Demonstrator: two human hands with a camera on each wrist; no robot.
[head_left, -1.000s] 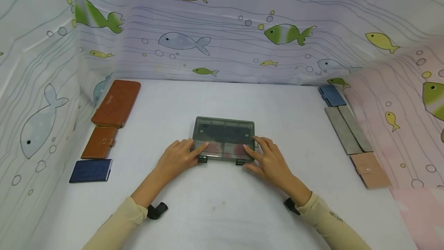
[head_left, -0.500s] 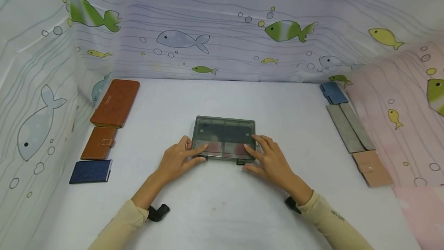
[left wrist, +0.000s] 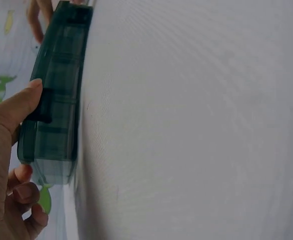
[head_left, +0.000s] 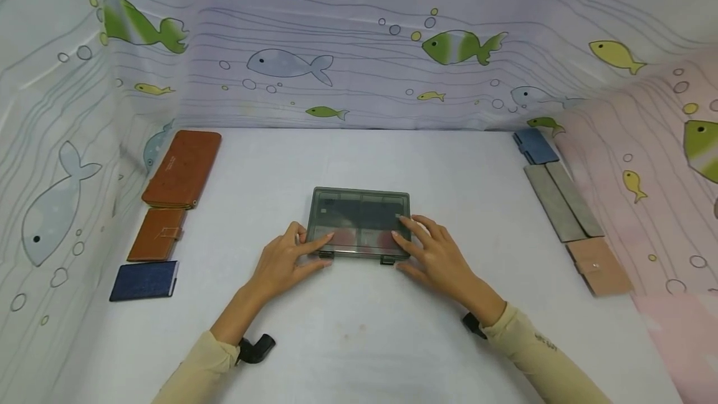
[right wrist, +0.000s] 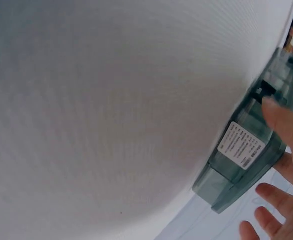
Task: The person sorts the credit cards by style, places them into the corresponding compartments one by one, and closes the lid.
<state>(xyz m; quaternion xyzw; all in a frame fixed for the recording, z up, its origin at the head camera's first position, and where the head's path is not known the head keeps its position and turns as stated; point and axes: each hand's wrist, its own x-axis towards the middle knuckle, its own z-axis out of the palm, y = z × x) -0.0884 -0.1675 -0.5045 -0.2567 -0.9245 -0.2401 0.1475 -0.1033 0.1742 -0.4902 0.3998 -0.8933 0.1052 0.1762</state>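
A flat translucent dark-green plastic box (head_left: 359,209) with a divided inside lies on the white table, its lid down. My left hand (head_left: 282,265) holds the front left corner, index finger on the lid and thumb by the left latch (head_left: 326,255). In the left wrist view the thumb presses the front of the box (left wrist: 59,80), and the other fingers curl near its end. My right hand (head_left: 442,265) holds the front right corner, two fingertips over the lid and the thumb near the right latch (head_left: 387,260). A white printed label (right wrist: 241,145) shows in the right wrist view.
At the left lie a large brown wallet (head_left: 185,164), a smaller brown strapped case (head_left: 156,234) and a dark blue notebook (head_left: 144,280). A blue case (head_left: 537,146), a grey folded case (head_left: 555,201) and a tan snap case (head_left: 599,265) line the right. Fish-print cloth (head_left: 348,42) encloses the table.
The left thumb came forward to the left latch while the other left fingers curled at the box's side. The right middle finger shifted onto the lid. The box stays in place.
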